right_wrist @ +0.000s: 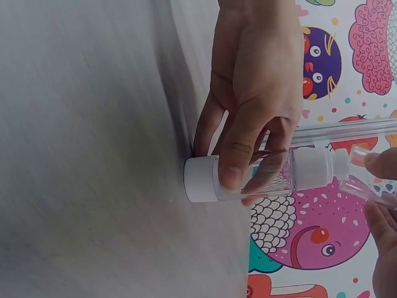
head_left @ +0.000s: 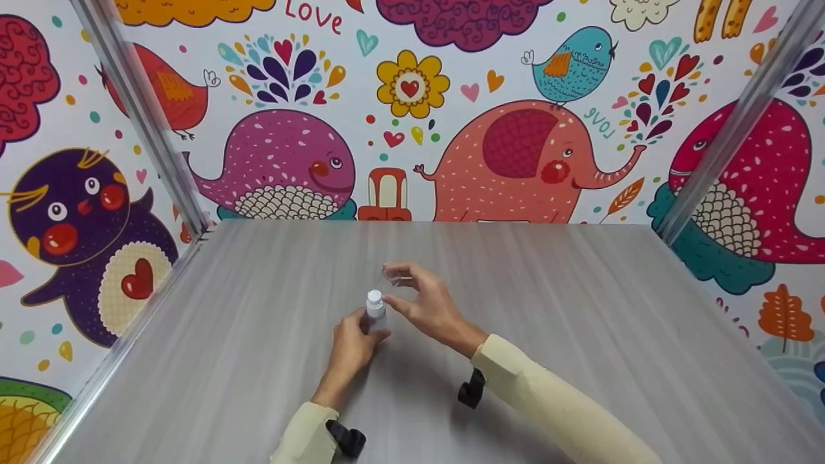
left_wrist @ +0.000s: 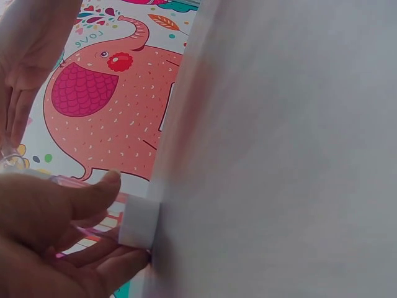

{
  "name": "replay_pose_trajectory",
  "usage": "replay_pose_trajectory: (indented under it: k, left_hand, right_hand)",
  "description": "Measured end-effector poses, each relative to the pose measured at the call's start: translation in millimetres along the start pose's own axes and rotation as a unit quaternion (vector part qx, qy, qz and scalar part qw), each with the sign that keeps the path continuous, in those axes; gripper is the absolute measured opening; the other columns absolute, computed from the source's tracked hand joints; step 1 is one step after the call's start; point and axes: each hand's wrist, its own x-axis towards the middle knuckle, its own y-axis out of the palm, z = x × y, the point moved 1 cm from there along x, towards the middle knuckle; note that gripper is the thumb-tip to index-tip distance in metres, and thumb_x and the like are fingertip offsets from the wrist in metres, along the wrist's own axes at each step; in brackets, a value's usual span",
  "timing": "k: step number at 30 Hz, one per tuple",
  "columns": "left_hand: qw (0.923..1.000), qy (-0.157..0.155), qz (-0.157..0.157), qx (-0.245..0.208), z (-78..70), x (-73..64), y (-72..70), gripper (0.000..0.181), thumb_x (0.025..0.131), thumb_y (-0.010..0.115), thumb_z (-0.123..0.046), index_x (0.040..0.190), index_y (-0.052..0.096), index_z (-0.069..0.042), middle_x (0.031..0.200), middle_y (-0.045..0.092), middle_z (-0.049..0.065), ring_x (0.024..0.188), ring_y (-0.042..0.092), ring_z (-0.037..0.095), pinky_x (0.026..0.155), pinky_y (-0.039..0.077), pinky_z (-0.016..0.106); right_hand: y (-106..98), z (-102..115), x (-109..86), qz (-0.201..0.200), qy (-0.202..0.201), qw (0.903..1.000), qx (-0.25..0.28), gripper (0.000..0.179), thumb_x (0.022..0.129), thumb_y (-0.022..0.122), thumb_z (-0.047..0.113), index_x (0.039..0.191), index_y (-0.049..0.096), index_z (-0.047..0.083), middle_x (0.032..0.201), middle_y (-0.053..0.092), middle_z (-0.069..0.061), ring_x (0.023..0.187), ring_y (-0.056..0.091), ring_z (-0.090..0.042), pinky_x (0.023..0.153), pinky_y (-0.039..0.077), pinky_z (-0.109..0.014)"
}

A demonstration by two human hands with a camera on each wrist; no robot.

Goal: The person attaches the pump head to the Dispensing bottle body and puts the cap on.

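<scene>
A small clear bottle (right_wrist: 273, 180) with a white base (right_wrist: 201, 180) and a white top (head_left: 375, 298) stands upright on the table. My left hand (head_left: 353, 345) grips its clear body, thumb on one side and fingers on the other. In the left wrist view, the left hand (left_wrist: 56, 236) has its fingertips right at the white base (left_wrist: 140, 223). My right hand (head_left: 435, 312) pinches a clear cap (right_wrist: 358, 185) between thumb and fingers, beside the bottle's white top. The cap tilts, with its edge close to the nozzle in the right wrist view.
The grey wood-grain table (head_left: 258, 290) reaches back to a wall (head_left: 399, 142) printed with cartoon animals. Metal posts (head_left: 148, 122) stand at the back corners, and a metal rail (head_left: 122, 361) runs along the left edge. Each sleeved wrist carries a black camera mount (head_left: 472, 388).
</scene>
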Motion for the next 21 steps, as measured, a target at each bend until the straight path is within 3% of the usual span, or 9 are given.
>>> replay_pose_trajectory:
  k: [6, 16, 19, 21]
  left_hand:
    - [1.0000, -0.004, 0.008, -0.005, 1.5, 0.5, 0.1, 0.031, 0.081, 0.079, -0.002, 0.108, 0.068, 0.007, 0.099, 0.073, 0.022, 0.088, 0.066, 0.029, 0.080, 0.054, 0.049]
    - [0.9997, -0.015, 0.019, -0.002, 1.2, 1.1, -1.3, 0.027, 0.082, 0.080, -0.005, 0.104, 0.068, 0.003, 0.086, 0.065, 0.014, 0.076, 0.052, 0.020, 0.068, 0.043, 0.035]
    - [0.9997, -0.017, 0.019, -0.001, 1.7, 1.6, -1.2, 0.025, 0.082, 0.080, -0.005, 0.102, 0.068, 0.002, 0.084, 0.064, 0.013, 0.075, 0.051, 0.020, 0.067, 0.042, 0.035]
    - [0.9997, -0.015, 0.018, 0.000, 2.1, 2.1, -0.9, 0.027, 0.082, 0.080, -0.006, 0.105, 0.069, 0.003, 0.088, 0.068, 0.015, 0.079, 0.058, 0.021, 0.070, 0.048, 0.038]
  right_hand:
    - [1.5, 1.5, 0.0, 0.004, -0.002, 0.9998, -0.017, 0.043, 0.086, 0.077, 0.006, 0.127, 0.062, 0.007, 0.127, 0.067, -0.007, 0.117, 0.066, -0.019, 0.099, 0.053, -0.029]
    - [6.8, 1.3, 1.8, 0.024, -0.009, 0.9995, -0.018, 0.041, 0.087, 0.076, 0.006, 0.127, 0.064, 0.008, 0.127, 0.066, -0.007, 0.116, 0.065, -0.018, 0.099, 0.053, -0.028]
    - [8.0, -0.3, 1.3, 0.028, -0.014, 0.9994, -0.015, 0.040, 0.088, 0.075, 0.005, 0.126, 0.064, 0.008, 0.127, 0.066, -0.008, 0.116, 0.065, -0.019, 0.099, 0.053, -0.028]
    - [8.5, -1.1, 0.9, 0.028, -0.014, 0.9994, -0.013, 0.040, 0.088, 0.075, 0.005, 0.126, 0.064, 0.007, 0.127, 0.066, -0.009, 0.116, 0.065, -0.020, 0.099, 0.053, -0.028]
